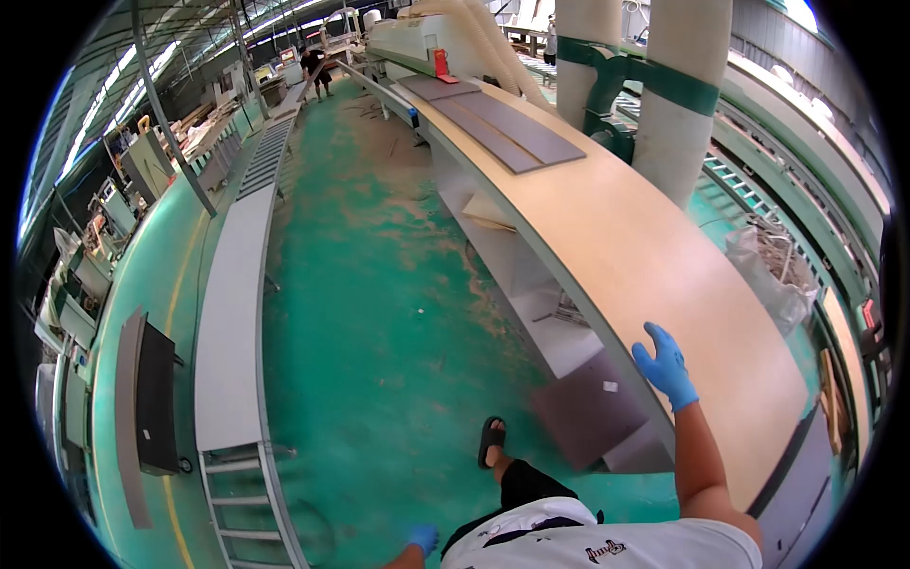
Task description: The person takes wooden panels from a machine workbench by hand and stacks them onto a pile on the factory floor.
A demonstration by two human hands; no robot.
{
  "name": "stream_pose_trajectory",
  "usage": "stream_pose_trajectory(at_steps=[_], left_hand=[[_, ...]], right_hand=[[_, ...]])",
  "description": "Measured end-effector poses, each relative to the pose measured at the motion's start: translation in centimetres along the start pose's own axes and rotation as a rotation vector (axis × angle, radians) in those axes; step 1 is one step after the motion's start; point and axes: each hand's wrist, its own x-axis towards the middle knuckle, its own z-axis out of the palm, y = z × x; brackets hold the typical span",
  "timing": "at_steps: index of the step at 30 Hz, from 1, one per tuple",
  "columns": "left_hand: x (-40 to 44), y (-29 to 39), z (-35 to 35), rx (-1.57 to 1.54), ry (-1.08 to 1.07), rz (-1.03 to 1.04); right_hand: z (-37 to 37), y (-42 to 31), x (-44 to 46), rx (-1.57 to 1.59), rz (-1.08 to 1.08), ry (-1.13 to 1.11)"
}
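My right hand [668,367], in a blue glove, is over the near edge of the long wood-topped table [607,228], fingers apart and nothing in them. Whether it touches the surface I cannot tell. Low beside my body is my left hand [424,539], also gloved in blue; it is small and blurred, so its fingers cannot be made out. Grey-brown panels [512,133] lie flat farther along the tabletop. Below the table's near side a dark brown panel [592,403] with a white label stands tilted.
A roller conveyor [237,474] with a long grey board [232,313] runs along the left. A black cart [159,398] stands beyond it. Thick dust-collector bags [678,123] rise behind the table. Another person [316,71] stands far down the green floor [379,313].
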Motion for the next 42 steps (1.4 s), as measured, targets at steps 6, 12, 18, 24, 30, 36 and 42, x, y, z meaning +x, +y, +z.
stream_pose_trajectory(at_steps=[6,12,18,24,30,36,42], left_hand=[[4.1,15.2,-1.9,-0.203,0.005,0.084],[-1.2,34.2,-11.6,-0.050,0.136,0.285],[-7.1,48.7,-12.8,-0.249,0.128,0.535],[-4.7,49.3,-13.9,-0.059,0.081,0.234],[3.5,57.3,-13.8,0.162,-0.201,0.377],[0.1,70.2,-7.3,0.107,-0.662,0.429],[-8.6,76.8,6.3,-0.062,-0.967,0.336]], right_hand=[[11.8,-3.3,18.1,-0.045,-0.096,0.008],[21.4,-4.8,35.2,-0.158,-0.062,0.098],[26.9,-4.8,50.1,-0.310,0.131,0.140],[26.5,-4.5,46.3,-0.414,0.154,0.056],[22.8,-6.6,32.7,-0.426,0.203,0.077],[17.6,-8.0,14.3,-0.386,0.295,0.161],[16.7,-8.2,-0.3,-0.533,0.880,0.589]])
